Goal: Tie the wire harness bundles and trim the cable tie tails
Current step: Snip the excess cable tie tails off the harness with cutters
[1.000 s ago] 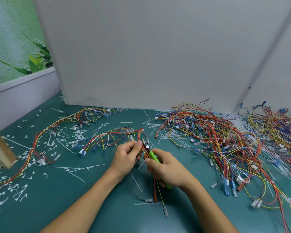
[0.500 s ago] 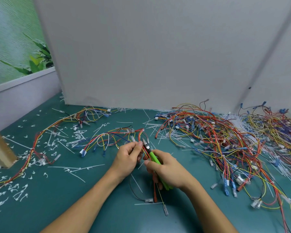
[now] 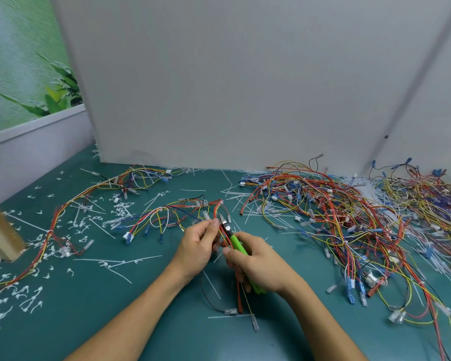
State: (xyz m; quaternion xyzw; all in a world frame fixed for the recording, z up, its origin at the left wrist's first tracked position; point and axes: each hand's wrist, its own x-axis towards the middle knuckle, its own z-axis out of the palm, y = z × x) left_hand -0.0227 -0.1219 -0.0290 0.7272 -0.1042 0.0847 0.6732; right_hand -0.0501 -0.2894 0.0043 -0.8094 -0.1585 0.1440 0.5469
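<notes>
A wire harness [image 3: 167, 217] of red, yellow, blue and white wires lies on the green table, running from the centre out to the left. My left hand [image 3: 198, 246] pinches its red and yellow wires near the centre. My right hand [image 3: 255, 264] grips green-handled cutters [image 3: 233, 239], whose dark tip points up beside my left fingers and touches the pinched wires. Loose ends of the harness hang down towards me with small connectors [image 3: 231, 311]. Whether a cable tie sits between the blades is hidden.
A big tangled pile of harnesses [image 3: 349, 217] covers the right side of the table. Another harness [image 3: 63, 220] stretches along the left. Cut tie tails [image 3: 16, 290] and loose white cable ties [image 3: 115, 261] litter the left. A wooden post [image 3: 0, 235] stands far left; a grey board [image 3: 245, 87] behind.
Both hands stay almost where they were. The cutters' tip has edged slightly closer to my left fingers and the pinched wires.
</notes>
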